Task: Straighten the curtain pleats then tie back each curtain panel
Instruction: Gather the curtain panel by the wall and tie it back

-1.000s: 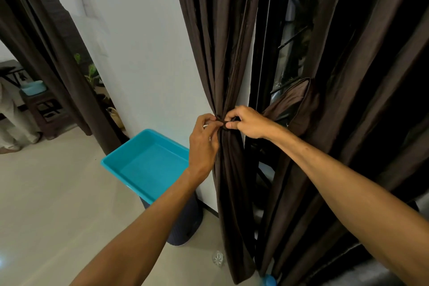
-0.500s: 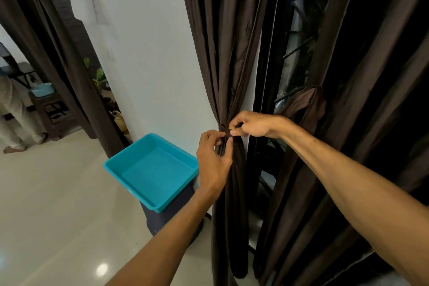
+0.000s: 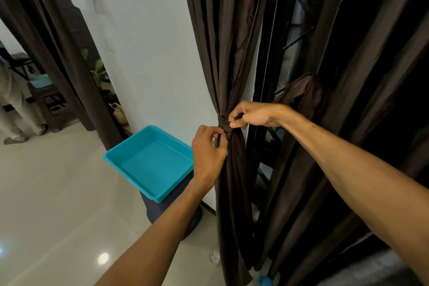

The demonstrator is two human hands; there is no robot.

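The knot in the thin brown tieback looks only partly drawn, so it could slip and let the gathered left curtain panel spread if either hand eases its pull too soon, as the glossy cloth seems slick. The tieback cinches the panel at mid-height, against the edge of the white wall. The right hand pinches it with curled fingers at the panel's right side, while the left hand, just below and left, pinches what seems to be its hanging end.
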